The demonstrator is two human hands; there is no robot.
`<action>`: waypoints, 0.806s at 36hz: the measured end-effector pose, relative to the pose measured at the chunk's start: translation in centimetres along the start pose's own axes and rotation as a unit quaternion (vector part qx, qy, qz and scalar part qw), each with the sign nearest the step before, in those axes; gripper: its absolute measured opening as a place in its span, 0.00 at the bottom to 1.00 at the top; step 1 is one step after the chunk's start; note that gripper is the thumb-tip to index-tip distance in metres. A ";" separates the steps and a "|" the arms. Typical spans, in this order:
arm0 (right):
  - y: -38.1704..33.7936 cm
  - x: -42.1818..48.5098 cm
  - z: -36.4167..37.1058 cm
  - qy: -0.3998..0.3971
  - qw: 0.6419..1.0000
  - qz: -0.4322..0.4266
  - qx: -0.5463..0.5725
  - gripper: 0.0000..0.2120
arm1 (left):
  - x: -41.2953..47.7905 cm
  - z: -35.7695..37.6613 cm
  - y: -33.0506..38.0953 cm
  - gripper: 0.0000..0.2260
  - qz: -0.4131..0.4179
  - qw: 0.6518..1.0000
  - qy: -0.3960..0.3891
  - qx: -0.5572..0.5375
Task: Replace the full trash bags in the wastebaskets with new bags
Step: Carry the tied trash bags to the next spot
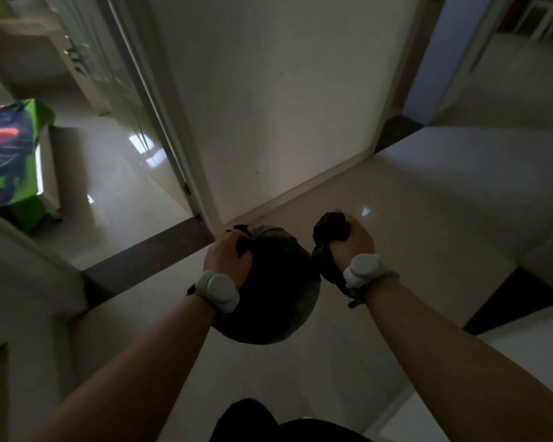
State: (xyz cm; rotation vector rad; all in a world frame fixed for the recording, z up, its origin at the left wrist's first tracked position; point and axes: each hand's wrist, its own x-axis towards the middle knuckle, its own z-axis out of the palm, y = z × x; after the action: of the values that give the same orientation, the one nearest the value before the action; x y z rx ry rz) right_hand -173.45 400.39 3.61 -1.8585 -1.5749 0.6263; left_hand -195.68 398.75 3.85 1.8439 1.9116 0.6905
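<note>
Looking down through the head camera, we count two dark trash bags held above the glossy pale floor [412, 193]. The left hand [229, 260] is curled tight round the gathered neck of the large trash bag [278, 301], which hangs round and bulging under the fist. The bag is opaque, so we cannot tell what fills it. The right hand [353, 242] is clenched round the bunched top of the smaller trash bag [324, 263]. A knot of its plastic sticks up above the knuckles and the rest hangs slack beside the wrist. Its contents are hidden too. The two bags hang just beside each other, and may be touching where their sides meet.

We count two pale wrist bands, the left wrist band [217, 291] and the right wrist band [363, 271].

Ahead stands a white wall panel [278, 90], with a dark threshold strip [147, 250] crossing the doorway to its left. Beyond that doorway, at the far left, lies a green printed cloth [10, 154]. Its pattern is too blurred for us to read any writing.
</note>
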 end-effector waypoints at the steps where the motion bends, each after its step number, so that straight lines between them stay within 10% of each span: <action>1: 0.2 1.2 -0.3 0.007 1.000 0.005 0.005 0.07 | 1.5 0.6 0.6 0.09 0.007 1.000 -0.006 0.003; 15: 6.2 18.4 -4.5 0.010 0.979 0.168 0.111 0.03 | 24.7 9.7 8.1 0.05 0.111 0.988 -0.104 -0.028; 25: 12.5 27.2 -9.2 0.097 0.962 0.239 0.092 0.29 | 37.6 18.2 18.5 0.07 0.220 0.959 -0.178 -0.020; 29: 16.3 30.6 -11.9 0.146 0.951 0.261 0.080 0.16 | 41.4 23.1 22.8 0.06 0.239 0.950 -0.200 -0.019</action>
State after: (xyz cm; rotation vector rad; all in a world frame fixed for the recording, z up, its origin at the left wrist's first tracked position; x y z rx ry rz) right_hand -148.38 427.05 1.29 -2.1359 -0.8165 0.6416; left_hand -165.92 442.02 1.27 2.2407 1.2003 0.4376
